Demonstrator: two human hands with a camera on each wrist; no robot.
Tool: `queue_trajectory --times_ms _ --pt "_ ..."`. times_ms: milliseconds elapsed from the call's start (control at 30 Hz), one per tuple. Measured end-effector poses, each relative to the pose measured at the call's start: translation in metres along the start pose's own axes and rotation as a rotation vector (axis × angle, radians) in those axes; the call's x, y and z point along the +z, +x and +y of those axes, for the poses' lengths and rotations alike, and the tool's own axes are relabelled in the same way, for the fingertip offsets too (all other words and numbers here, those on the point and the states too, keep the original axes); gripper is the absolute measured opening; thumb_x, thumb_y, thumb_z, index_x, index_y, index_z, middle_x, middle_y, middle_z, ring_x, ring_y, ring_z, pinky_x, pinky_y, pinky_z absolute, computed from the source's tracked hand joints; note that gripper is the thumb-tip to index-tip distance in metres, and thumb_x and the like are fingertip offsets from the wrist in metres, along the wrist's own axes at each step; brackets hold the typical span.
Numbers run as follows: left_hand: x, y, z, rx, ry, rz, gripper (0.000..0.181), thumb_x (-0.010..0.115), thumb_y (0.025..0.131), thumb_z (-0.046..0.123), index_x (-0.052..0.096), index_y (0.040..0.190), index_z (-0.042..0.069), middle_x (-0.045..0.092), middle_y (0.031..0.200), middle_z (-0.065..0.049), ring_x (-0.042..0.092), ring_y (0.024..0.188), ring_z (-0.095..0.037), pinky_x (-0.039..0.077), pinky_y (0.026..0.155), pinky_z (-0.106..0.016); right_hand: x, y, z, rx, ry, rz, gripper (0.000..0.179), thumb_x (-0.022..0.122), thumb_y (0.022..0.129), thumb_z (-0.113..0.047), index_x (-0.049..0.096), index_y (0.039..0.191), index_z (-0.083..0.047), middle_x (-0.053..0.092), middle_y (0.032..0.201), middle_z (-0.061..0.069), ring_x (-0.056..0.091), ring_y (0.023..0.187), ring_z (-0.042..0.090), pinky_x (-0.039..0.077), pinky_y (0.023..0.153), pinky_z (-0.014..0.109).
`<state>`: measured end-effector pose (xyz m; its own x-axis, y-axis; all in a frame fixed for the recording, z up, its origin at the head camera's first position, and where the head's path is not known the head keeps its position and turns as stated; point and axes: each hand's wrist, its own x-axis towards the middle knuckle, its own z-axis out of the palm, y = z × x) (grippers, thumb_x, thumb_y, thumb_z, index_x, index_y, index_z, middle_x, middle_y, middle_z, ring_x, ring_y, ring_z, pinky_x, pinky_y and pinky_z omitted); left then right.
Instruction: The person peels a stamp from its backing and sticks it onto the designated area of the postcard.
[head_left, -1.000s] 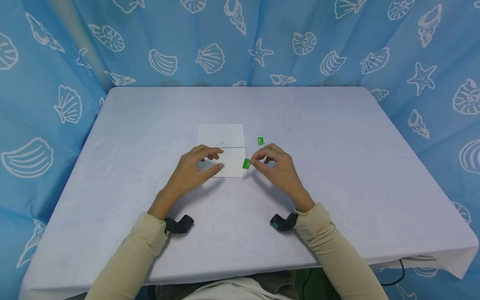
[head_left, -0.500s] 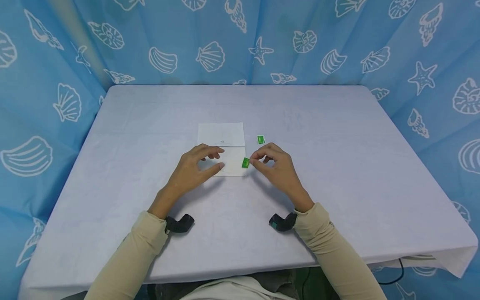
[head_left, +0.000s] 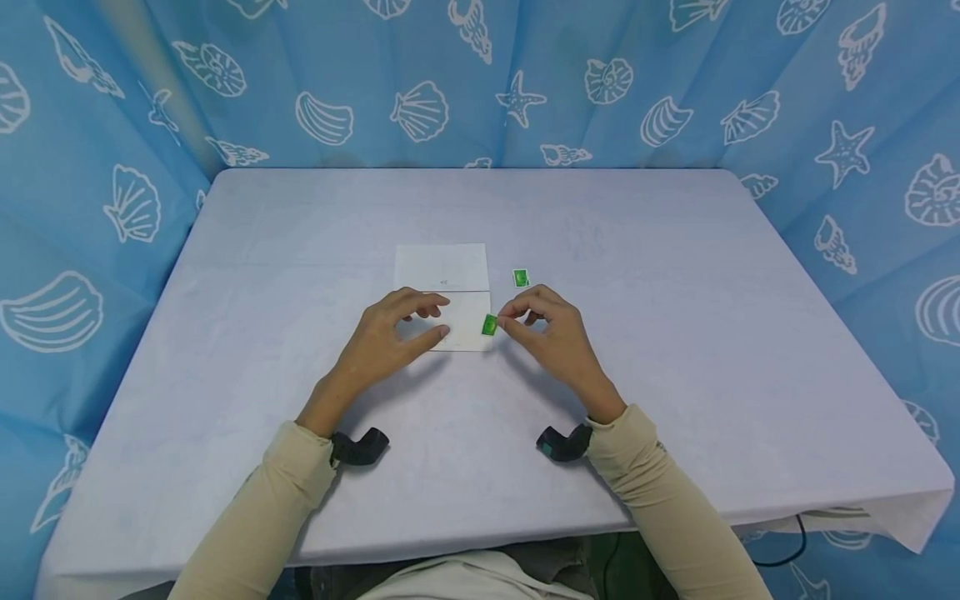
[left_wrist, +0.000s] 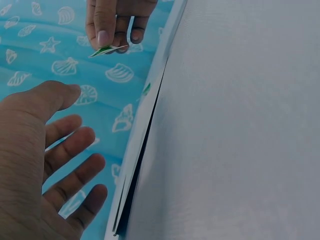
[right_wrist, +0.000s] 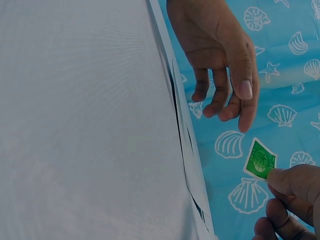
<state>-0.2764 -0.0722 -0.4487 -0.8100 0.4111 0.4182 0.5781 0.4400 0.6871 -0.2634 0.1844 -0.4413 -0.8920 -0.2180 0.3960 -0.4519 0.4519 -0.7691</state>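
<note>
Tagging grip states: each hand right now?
Left hand: open, fingers loosely bent, holding nothing.
Right hand: closed, pinching a stamp at its edge.

Looked like a makeshift filming booth: enclosed by blue shell-print curtains (head_left: 555, 46) behind and beside the white-clothed table (head_left: 697, 350), with black wrist cameras (head_left: 360, 447) above it.

Stamp (right_wrist: 259, 159) grn, wht-edged; curtain (head_left: 555, 58) blu, wht shell print.
</note>
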Motion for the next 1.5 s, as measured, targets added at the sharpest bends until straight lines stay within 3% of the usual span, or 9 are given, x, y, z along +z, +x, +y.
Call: queue_trajectory --times_ms 233,500,1500 --pt "0.001 0.0 0.001 0.01 0.006 0.0 0.039 0.065 0.084 0.039 0.062 0.117 0.02 0.059 0.099 0.007 0.054 0.093 -0.011 0.047 0.079 -0.034 0.0 0.0 -0.003 -0.002 -0.002 -0.001 0.007 0.068 0.083 -0.025 0.068 0.086 -0.02 0.058 0.091 -0.007 0.056 0.086 0.019 0.046 0.073 0.034" --pt "0.001 0.001 0.0 0.029 0.004 0.002 0.038 0.066 0.084 0.037 0.062 0.117 0.019 0.059 0.101 0.006 0.056 0.092 -0.016 0.047 0.078 -0.035 -0.003 -0.001 -0.038 0.0 0.008 -0.007 0.006 0.067 0.083 -0.006 0.067 0.087 -0.002 0.059 0.091 0.011 0.055 0.087 0.028 0.046 0.073 0.046" --pt "0.004 0.001 0.003 0.012 0.023 -0.021 0.038 0.065 0.084 0.038 0.062 0.117 0.018 0.058 0.099 0.007 0.053 0.093 -0.009 0.046 0.079 -0.034 0.003 0.0 -0.043 -0.05 0.038 -0.008 0.005 0.068 0.082 -0.005 0.067 0.086 -0.001 0.06 0.091 0.011 0.056 0.086 0.024 0.047 0.072 0.045"
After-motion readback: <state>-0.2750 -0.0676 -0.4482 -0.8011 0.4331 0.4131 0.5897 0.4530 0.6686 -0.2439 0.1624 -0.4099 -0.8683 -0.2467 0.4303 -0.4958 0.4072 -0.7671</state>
